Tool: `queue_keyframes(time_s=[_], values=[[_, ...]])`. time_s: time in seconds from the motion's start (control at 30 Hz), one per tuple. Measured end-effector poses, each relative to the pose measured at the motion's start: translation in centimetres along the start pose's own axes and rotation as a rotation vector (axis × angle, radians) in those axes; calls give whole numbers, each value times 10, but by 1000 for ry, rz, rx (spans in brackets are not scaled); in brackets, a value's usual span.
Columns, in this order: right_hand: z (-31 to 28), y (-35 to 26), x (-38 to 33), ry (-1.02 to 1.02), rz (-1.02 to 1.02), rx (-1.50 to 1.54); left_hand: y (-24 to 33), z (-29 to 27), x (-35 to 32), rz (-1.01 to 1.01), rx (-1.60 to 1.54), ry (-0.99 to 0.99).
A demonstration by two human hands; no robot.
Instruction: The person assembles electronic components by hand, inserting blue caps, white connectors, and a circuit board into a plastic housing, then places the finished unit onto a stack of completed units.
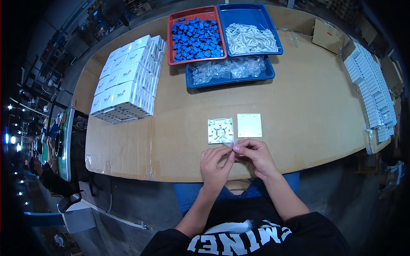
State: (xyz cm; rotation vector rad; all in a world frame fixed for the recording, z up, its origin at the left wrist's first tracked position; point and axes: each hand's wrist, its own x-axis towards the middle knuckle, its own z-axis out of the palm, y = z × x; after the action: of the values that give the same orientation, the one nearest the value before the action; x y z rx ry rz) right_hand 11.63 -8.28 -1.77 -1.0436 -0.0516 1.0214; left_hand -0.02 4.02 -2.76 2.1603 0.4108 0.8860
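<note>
Just in front of me, my left hand (216,165) and my right hand (257,158) meet with thumbs and fingertips pinched together. Between them is a small piece of thin see-through plastic (229,144) that looks like a little bag, mostly hidden by the fingers. Right beyond the left fingers lies a square white plastic box base (211,137), its open side up, showing molded clips and a round middle part. To its right, a flat square white cover (249,125) rests on the table.
The cardboard-covered table (183,128) carries stacked white boxes (124,81) at left and stacked white pieces (370,85) at far right. At the back are a red tray (171,63) of blue parts, a blue tray (239,9) of white sticks and a blue tray (230,82) of clear bags.
</note>
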Motion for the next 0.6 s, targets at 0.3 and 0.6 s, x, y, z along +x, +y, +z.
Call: queue_keyframes(time_s=[0.3, 0.6], values=[[5, 14, 2, 90, -283, -201, 7, 18, -9, -363, -382, 162], [17, 13, -2, 242, -677, -591, 13, 25, -17, -240, -371, 128]])
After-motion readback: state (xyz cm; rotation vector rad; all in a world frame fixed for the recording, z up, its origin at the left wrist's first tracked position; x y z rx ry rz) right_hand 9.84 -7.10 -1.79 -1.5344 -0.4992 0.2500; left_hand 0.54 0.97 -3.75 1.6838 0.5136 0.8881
